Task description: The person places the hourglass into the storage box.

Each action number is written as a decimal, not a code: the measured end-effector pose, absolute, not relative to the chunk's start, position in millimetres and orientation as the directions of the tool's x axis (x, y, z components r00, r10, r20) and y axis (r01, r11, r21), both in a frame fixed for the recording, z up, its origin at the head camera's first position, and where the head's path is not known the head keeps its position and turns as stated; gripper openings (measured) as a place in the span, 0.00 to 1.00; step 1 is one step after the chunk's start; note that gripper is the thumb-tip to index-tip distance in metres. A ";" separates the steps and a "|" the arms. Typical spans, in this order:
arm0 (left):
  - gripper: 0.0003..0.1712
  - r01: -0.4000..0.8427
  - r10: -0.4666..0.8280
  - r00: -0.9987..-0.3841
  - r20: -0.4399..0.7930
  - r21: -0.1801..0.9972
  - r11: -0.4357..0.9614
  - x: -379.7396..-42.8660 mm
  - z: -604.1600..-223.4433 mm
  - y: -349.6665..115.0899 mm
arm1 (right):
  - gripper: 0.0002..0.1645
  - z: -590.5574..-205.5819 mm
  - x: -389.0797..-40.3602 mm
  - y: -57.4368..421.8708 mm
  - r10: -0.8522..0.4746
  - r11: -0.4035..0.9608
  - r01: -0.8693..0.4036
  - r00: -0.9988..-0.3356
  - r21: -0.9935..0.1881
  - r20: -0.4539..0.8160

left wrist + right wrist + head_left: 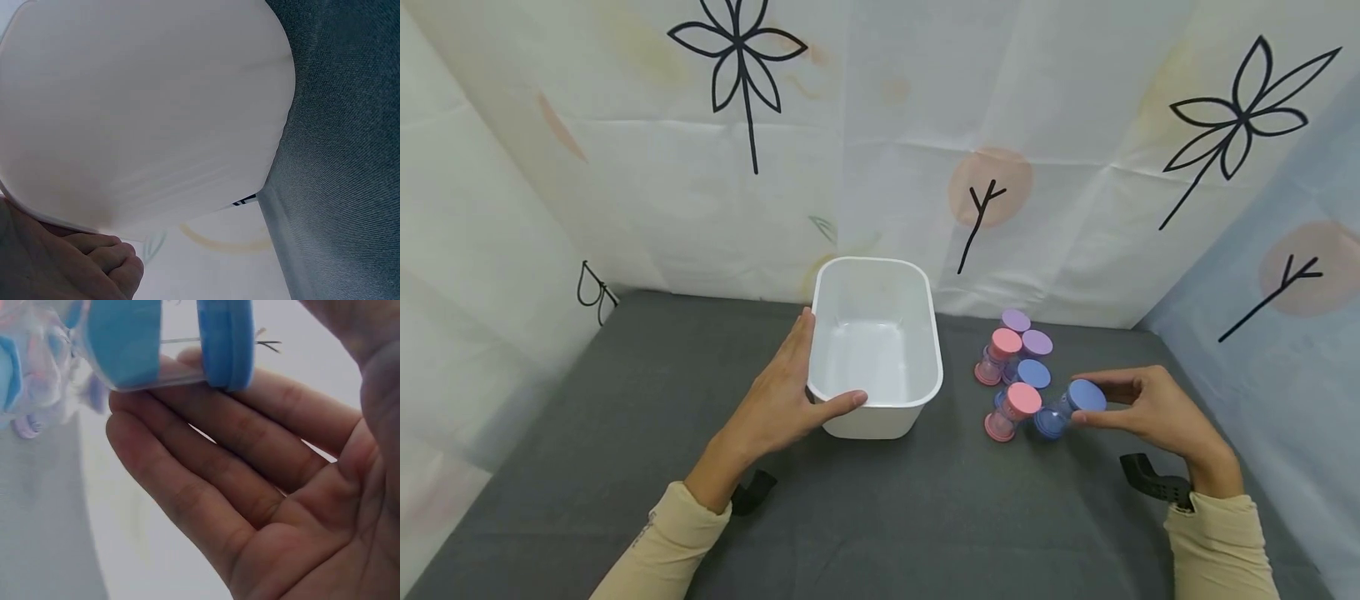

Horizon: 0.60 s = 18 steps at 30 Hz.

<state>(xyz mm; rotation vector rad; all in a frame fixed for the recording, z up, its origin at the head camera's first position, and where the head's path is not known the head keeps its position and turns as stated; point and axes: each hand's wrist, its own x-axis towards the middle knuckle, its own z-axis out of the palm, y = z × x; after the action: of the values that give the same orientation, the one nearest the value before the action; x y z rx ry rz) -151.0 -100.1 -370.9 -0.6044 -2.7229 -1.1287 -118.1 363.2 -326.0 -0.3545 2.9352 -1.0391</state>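
Observation:
My left hand lies against the near left corner of a white plastic bin, fingers straight along its left side and thumb over the front rim. The left wrist view shows the bin's outer wall with fingers beside it. With thumb and fingers, my right hand pinches a blue sand timer by its upper cap. The timer leans to one side, and blue sand shows in its clear body. Close to it on the left stand a pink sand timer and another blue sand timer.
Farther back in the cluster are a second pink sand timer and two purple ones, a rear purple timer and a nearer purple timer. Printed cloth hangs behind the dark grey table.

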 end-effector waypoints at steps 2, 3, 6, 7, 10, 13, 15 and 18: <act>0.72 0.411 0.313 -0.911 0.269 0.651 0.639 -151.2 -370.7 -99.8 | 0.26 -320.9 -111.5 365.6 -0.189 0.740 -0.228 -0.973 -0.633 0.129; 0.72 0.412 0.314 -0.911 0.268 0.649 0.640 -151.2 -370.5 -99.8 | 0.25 -318.4 -108.4 366.1 -0.183 0.724 -0.243 -0.970 -0.645 0.160; 0.73 0.418 0.313 -0.908 0.278 0.643 0.641 -151.2 -369.6 -99.7 | 0.26 -310.1 -102.6 364.6 -0.164 0.667 -0.295 -0.954 -0.685 0.252; 0.73 0.419 0.313 -0.908 0.279 0.642 0.642 -151.1 -369.3 -99.7 | 0.26 -306.8 -101.6 363.1 -0.162 0.645 -0.319 -0.945 -0.694 0.283; 0.73 0.415 0.311 -0.909 0.276 0.645 0.641 -150.9 -368.6 -99.9 | 0.29 -295.0 -101.1 354.9 -0.157 0.593 -0.387 -0.916 -0.706 0.370; 0.73 0.410 0.311 -0.912 0.269 0.650 0.640 -150.4 -368.7 -100.0 | 0.29 -280.8 -103.3 341.3 -0.146 0.537 -0.433 -0.893 -0.724 0.425; 0.73 0.409 0.311 -0.912 0.267 0.650 0.640 -150.2 -369.3 -100.0 | 0.28 -271.4 -105.9 329.0 -0.133 0.505 -0.439 -0.890 -0.743 0.435; 0.73 0.413 0.312 -0.910 0.272 0.649 0.639 -150.1 -370.5 -99.7 | 0.27 -259.8 -111.9 307.3 -0.126 0.392 -0.450 -0.890 -0.802 0.438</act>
<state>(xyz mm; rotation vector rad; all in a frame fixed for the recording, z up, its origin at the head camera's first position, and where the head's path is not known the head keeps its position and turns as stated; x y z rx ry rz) -150.1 -99.7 -370.5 -0.6057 -2.7200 -1.1290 -111.9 307.3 -259.8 -0.6143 2.8654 -1.8260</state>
